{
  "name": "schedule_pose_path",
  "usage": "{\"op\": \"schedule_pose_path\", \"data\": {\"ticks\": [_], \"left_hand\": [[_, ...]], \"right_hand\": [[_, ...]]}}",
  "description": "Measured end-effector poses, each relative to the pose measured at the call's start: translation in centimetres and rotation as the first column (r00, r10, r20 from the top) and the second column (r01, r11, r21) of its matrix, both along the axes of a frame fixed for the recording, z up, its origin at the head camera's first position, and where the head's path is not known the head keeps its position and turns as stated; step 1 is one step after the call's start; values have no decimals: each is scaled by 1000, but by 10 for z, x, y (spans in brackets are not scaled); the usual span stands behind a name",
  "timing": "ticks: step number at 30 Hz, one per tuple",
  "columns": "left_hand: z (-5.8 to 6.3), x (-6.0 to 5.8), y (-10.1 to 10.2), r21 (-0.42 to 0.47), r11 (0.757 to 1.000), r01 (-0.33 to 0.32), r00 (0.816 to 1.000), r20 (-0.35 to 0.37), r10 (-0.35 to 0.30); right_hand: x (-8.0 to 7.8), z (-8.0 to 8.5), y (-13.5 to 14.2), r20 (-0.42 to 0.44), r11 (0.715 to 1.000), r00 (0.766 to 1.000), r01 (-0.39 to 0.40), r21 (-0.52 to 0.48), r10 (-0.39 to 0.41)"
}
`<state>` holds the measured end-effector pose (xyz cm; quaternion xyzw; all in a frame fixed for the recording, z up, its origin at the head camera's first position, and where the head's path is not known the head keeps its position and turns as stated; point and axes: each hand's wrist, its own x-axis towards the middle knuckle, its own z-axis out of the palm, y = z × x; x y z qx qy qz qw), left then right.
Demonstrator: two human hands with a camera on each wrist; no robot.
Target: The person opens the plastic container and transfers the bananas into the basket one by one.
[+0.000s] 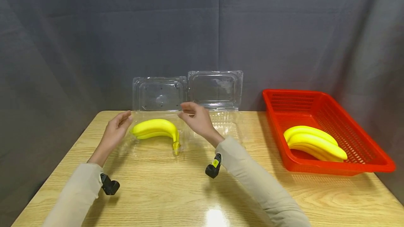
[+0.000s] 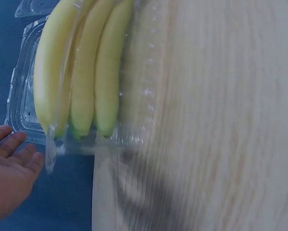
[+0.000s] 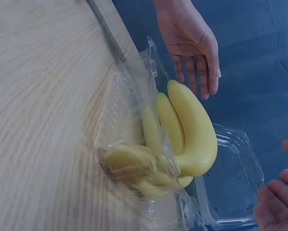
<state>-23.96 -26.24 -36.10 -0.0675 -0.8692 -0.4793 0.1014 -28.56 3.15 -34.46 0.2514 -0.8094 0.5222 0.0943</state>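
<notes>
A bunch of yellow bananas (image 1: pixel 156 125) lies in the left clear plastic clamshell box, whose lid (image 1: pixel 161 95) stands raised behind it. My left hand (image 1: pixel 116 129) hovers by the left side of this box, fingers relaxed and holding nothing; the left wrist view shows the same hand (image 2: pixel 11 168) beside the banana tips. Between the two boxes, above their inner edges, is my right hand (image 1: pixel 199 120), also holding nothing, its fingers loosely extended. The right wrist view shows the bananas (image 3: pixel 197 130) between both hands.
A second clear clamshell box (image 1: pixel 225 129) sits to the right, its lid (image 1: pixel 216 88) raised too. Farther right, a red plastic basket (image 1: pixel 279 139) holds more bananas (image 1: pixel 315 144). Everything stands on a wood-grain table (image 1: pixel 164 192) backed by a grey curtain (image 1: pixel 176 38).
</notes>
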Motion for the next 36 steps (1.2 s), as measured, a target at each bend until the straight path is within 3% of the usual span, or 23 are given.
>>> {"op": "schedule_pose_path", "data": {"ticks": [8,19,36], "left_hand": [[-2,10,-5,-70,996,50,998,27,-48],[-10,20,-8,-85,992,89,983,168,-74],[-25,26,-9,-89,983,159,966,219,-136]], "right_hand": [[7,-5,-6,37,1000,999,-24,-17,25],[12,-20,-13,58,999,997,-49,12,48],[8,-36,-17,56,996,998,-44,80,40]]}}
